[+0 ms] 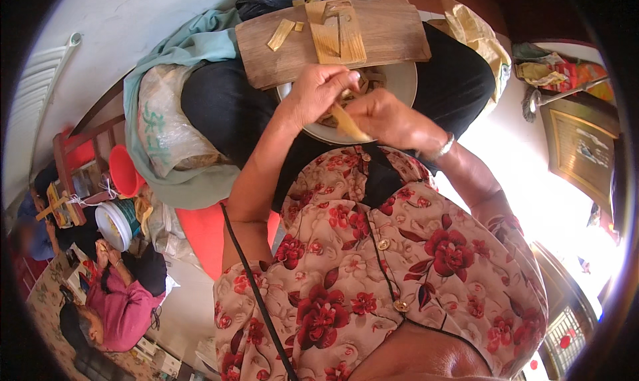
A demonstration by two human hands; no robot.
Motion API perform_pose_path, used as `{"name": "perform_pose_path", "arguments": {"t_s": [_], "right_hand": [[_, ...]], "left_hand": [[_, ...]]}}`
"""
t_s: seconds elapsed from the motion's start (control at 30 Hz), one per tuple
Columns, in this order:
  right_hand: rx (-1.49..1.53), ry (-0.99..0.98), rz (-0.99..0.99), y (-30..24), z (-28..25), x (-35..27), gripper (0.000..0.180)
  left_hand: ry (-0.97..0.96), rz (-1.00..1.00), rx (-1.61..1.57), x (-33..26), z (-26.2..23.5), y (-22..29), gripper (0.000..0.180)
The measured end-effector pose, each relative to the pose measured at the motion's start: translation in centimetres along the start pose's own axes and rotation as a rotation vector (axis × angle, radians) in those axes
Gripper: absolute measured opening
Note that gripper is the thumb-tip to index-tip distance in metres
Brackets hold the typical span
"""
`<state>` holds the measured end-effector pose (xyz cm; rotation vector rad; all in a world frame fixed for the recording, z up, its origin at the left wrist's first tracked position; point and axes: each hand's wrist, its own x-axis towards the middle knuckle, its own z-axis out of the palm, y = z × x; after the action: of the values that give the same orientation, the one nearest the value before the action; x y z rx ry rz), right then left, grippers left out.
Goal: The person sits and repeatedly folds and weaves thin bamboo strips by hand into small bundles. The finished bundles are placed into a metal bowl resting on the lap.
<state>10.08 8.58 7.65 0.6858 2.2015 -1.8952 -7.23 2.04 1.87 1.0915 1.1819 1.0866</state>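
Observation:
Over a pale round basin (403,88) between my knees, both my hands are closed close together. My left hand (318,95) pinches with thumb and fingers at the upper end of a flat yellowish strip (349,125). Fingers curled, my right hand (394,120) grips along the same strip; its fingertips are partly hidden. Small yellowish pieces lie in the basin, mostly covered by my hands. A brown wooden board (279,56) rests across the far side of the basin. On it lie a wide yellow grained sheet (347,41) and a narrow loose piece (281,35).
A crumpled tan sack (474,45) lies beyond my right knee, and a clear plastic bag (170,118) on teal cloth (143,101) at my left. Further left are a red bucket (124,171), a white-rimmed bucket (113,224) and another person in a pink top (123,314).

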Motion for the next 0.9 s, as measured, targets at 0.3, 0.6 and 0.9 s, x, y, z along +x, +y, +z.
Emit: {"name": "perform_pose_path", "arguments": {"t_s": [0.3, 0.6, 0.9], "right_hand": [[0.303, 0.42, -0.893, -7.2, -0.3, -6.9, 0.026], [-0.022, 0.876, -0.408, -0.2, -1.6, 0.9, 0.023], [-0.718, 1.037, -0.269, 4.0, -1.6, 3.5, 0.017]], "left_hand": [[-0.103, 0.279, -0.087, -5.4, 5.0, 11.2, 0.038], [0.166, 0.083, -0.248, -0.4, 4.6, 3.8, 0.019], [0.261, -0.153, -0.662, 0.4, 5.4, -0.3, 0.008]]}}
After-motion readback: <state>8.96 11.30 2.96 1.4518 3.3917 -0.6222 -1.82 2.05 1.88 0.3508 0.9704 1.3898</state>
